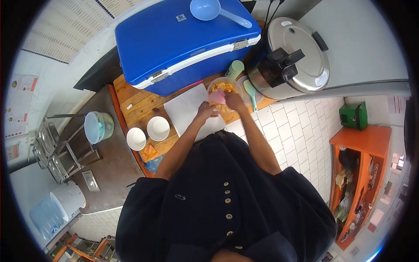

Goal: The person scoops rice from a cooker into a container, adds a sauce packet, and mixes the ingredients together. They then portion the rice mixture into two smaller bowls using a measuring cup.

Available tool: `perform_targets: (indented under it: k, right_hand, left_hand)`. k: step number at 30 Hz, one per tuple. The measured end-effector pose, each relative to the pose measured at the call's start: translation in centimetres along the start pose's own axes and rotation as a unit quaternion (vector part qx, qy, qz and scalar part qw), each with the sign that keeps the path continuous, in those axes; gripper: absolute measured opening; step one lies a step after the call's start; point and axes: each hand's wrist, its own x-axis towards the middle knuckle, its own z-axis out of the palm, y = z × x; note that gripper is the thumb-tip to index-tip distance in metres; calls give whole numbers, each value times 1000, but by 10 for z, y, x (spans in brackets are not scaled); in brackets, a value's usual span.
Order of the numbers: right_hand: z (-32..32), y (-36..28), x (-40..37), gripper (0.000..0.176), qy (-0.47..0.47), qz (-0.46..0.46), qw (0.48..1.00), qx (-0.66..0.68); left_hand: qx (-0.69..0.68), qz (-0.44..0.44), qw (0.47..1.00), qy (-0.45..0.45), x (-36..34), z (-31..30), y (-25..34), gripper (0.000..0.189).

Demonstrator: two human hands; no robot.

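A clear round bowl (236,83) of orange and yellowish food (224,86) stands at the edge of the wooden table. My right hand (235,101) reaches over its right side, closed around a pink serving spoon (218,96) whose broad head is in the food. At the bowl's near left side is my left hand (207,110), its fingers curled against the bowl; the fingertips are partly hidden. White paper (185,108) lies under my left forearm. Close on the right, a pale green paddle (250,89) rests on a round lid.
Behind the bowl stand a blue cooler (174,39) with a light blue ladle (209,9) on top, and a green cup (236,68). A large steel-lidded cooker (301,52) is at right. Two white paper bowls (158,128) and an orange packet (149,151) sit on the wooden table (135,102).
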Motion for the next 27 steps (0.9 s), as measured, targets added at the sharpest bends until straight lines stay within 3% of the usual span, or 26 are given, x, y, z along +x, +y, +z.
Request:
perform_targets:
  k: [2,4,5,7,10,11,12,14,15,16,18,19,21,23,24,27]
  right_hand:
    - [-8,13,-2,43,-50,-63,997,3]
    - [2,-6,-4,36,16,56,998,9]
    - [13,-18,-13,33,45,122,991,13]
    - [32,-16,-12,35,-38,63,997,-14]
    - [8,1,7,44,-133,-38,990,-39]
    - [-5,-10,3,43,-70,16,997,-24]
    - [-11,-19,-4,42,-7,68,998,-10]
    - [16,-28,-17,39,52,139,989,5]
    - [27,-21,-17,40,16,97,995,-12]
    - [30,-18,-12,41,-17,50,998,-30]
    - [12,-5,3,40,-97,-66,992,-52]
    - [2,-3,3,36,-61,9,998,18]
    - [-12,-17,-11,36,25,92,995,-8]
    - [49,-5,-8,34,44,67,997,22]
    - [32,-28,-23,37,18,49,999,-14]
    - [-18,-12,-21,39,-36,25,999,-33]
  left_hand:
    - [-46,-29,998,-30,-4,-3,-10,34]
    - [-55,-50,995,-61,9,-9,-2,32]
    - [-25,-21,999,-9,7,-6,-8,33]
    - [32,45,994,91,1,15,-3,36]
    - [-77,-76,994,-33,1,1,-22,43]
    - [-109,-112,985,-79,8,-4,-21,44]
    - [-53,-98,993,-32,-5,4,-1,44]
    - [7,-1,1000,14,-1,5,-1,43]
    - [37,51,997,35,2,8,-1,43]
    - [25,46,996,68,2,17,-9,39]
    - [-22,-37,999,12,0,8,-12,35]
    - [-43,-82,996,-18,-2,4,-13,34]
    - [-19,-27,999,7,9,1,-6,38]
    - [3,17,999,33,12,1,-11,42]
    - [-8,26,999,35,13,3,-15,38]
    - [-117,-37,992,-26,-1,-1,-13,35]
